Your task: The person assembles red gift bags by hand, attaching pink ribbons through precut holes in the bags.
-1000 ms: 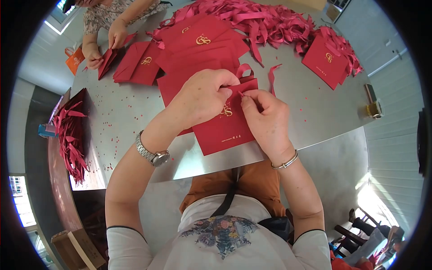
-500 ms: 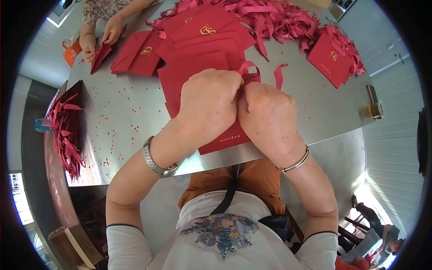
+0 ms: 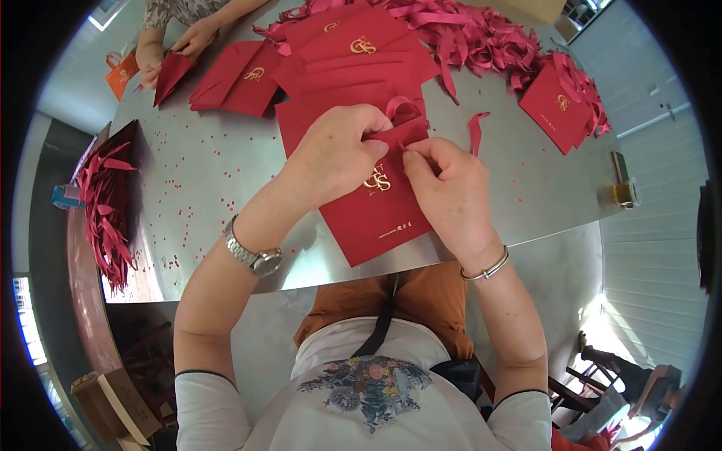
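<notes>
A red paper gift bag (image 3: 376, 214) with a gold logo lies flat at the table's near edge, tilted slightly. A red ribbon loop (image 3: 404, 107) stands up at its top edge. My left hand (image 3: 342, 150) is closed on the bag's upper left part, with the thumb over its front. My right hand (image 3: 450, 180) pinches thumb and forefinger together at the front of the bag, just below the top edge. What lies between those fingertips is too small to make out. A loose piece of red ribbon (image 3: 475, 134) rests right of the bag.
Beyond my hands is a stack of red bags (image 3: 353, 68), with a heap of red ribbons (image 3: 481, 41) behind. Finished-looking bags (image 3: 556, 109) lie at right, more with ribbons (image 3: 109, 203) at left. A co-worker's hands (image 3: 177, 56) hold a red bag (image 3: 173, 77). Red paper dots litter the metal table (image 3: 195, 165).
My hands have drawn apart a little from where they met at the bag's top. The right hand has turned into a pinch, and the bag's gold logo now shows.
</notes>
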`<state>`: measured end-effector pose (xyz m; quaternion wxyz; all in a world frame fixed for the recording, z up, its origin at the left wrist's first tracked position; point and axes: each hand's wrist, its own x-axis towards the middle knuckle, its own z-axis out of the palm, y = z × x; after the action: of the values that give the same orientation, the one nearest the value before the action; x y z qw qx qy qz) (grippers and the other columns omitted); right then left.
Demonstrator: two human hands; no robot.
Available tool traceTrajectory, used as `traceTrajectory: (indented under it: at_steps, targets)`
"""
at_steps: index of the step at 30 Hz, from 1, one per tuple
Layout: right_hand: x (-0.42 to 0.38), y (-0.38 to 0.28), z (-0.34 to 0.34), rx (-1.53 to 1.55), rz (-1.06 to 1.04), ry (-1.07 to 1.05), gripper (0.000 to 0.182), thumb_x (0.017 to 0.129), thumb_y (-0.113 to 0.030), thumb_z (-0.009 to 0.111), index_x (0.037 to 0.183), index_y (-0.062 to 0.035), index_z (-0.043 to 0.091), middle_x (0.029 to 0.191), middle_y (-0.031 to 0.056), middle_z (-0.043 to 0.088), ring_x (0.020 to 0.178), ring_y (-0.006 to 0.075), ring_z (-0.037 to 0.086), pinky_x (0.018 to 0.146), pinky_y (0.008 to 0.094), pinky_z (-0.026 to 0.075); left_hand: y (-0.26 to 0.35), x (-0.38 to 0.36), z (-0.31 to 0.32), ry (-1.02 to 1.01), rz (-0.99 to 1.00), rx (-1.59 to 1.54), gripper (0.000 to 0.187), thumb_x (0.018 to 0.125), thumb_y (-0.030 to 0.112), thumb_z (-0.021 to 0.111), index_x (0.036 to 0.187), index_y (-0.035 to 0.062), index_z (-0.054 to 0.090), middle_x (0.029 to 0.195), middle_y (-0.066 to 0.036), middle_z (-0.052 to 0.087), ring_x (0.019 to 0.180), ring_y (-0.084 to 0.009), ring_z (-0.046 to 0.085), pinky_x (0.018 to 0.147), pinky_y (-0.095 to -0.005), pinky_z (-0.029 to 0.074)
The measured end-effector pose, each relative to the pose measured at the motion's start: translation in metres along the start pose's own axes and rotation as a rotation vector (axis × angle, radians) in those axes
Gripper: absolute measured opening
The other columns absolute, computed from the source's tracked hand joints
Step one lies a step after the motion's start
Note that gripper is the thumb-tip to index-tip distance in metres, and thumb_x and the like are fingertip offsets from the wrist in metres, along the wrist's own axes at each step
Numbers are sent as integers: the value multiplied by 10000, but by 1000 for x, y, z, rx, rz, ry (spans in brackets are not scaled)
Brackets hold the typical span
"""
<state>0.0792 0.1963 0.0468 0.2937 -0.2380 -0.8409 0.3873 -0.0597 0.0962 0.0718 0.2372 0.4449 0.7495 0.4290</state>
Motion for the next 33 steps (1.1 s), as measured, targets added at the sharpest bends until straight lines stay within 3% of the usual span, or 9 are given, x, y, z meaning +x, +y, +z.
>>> traceTrajectory:
  at_steps: [1, 3, 7, 9, 13, 15, 21, 31, 33]
  targets:
    - [-1, 1, 1, 4, -23, -1, 114, 853, -112, 627, 837, -7, 669, 744, 176, 669, 683, 342, 660, 643, 393, 528, -2, 0, -1, 1, -7, -2, 210, 814, 35, 598, 990, -54, 670, 860, -223, 677, 799, -331, 665, 724, -386, 501]
    - [-1, 3, 1, 8, -52, -4, 109, 856, -107, 630, 836, -5, 663, 742, 177, 667, 680, 340, 658, 635, 390, 526, -4, 1, -2, -64, -57, 33, 168, 863, 10, 600, 1011, -49, 657, 856, -90, 688, 793, -135, 622, 745, -297, 496]
    - [-3, 5, 4, -23, -114, -12, 102, 860, -98, 628, 840, -3, 657, 739, 176, 664, 668, 337, 652, 626, 384, 522, -9, 1, 0, -44, -2, 52, 165, 861, 10, 608, 1005, -50, 662, 848, -89, 685, 784, -134, 613, 741, -296, 493]
    - [-1, 2, 4, -34, -131, -6, 100, 861, -96, 628, 839, -3, 658, 734, 176, 662, 666, 337, 651, 624, 382, 520, -10, 1, 2, -9, 63, -33, 225, 821, 34, 617, 1016, -68, 667, 837, -227, 671, 768, -294, 662, 704, -378, 495]
    - [2, 3, 4, 31, 57, -51, 136, 861, -121, 627, 848, 6, 676, 730, 181, 667, 667, 323, 659, 636, 364, 518, -7, 0, 0, -7, 44, -28, 224, 812, 35, 617, 1006, -64, 671, 823, -220, 675, 757, -301, 662, 702, -380, 499]
    - [3, 3, 5, 51, 123, -70, 151, 861, -131, 627, 849, 8, 684, 731, 183, 670, 668, 317, 663, 642, 359, 518, -3, -4, -1, -25, 13, 66, 182, 832, -21, 624, 1007, -52, 663, 861, -115, 701, 780, -154, 639, 732, -290, 505]
    - [6, 2, 4, 137, 269, -128, 166, 858, -150, 630, 839, 1, 697, 749, 190, 678, 679, 321, 670, 653, 364, 521, -6, -6, 1, -23, 82, 155, 206, 822, -19, 611, 1020, -58, 653, 895, -141, 712, 789, -195, 675, 712, -302, 517]
    - [6, -2, 19, -350, -161, 8, 113, 840, -111, 630, 782, -16, 648, 672, 170, 639, 620, 349, 640, 588, 432, 516, -23, -6, 13, 43, 194, 166, 214, 801, -21, 604, 1012, -36, 635, 879, -172, 700, 798, -274, 685, 710, -344, 527]
    - [9, -6, 17, -480, -199, -43, 106, 836, -105, 633, 781, -15, 641, 672, 170, 637, 611, 351, 636, 577, 434, 513, -24, -7, 19, 116, 294, 349, 169, 784, 32, 581, 939, -4, 637, 820, -188, 676, 788, -387, 645, 680, -467, 512]
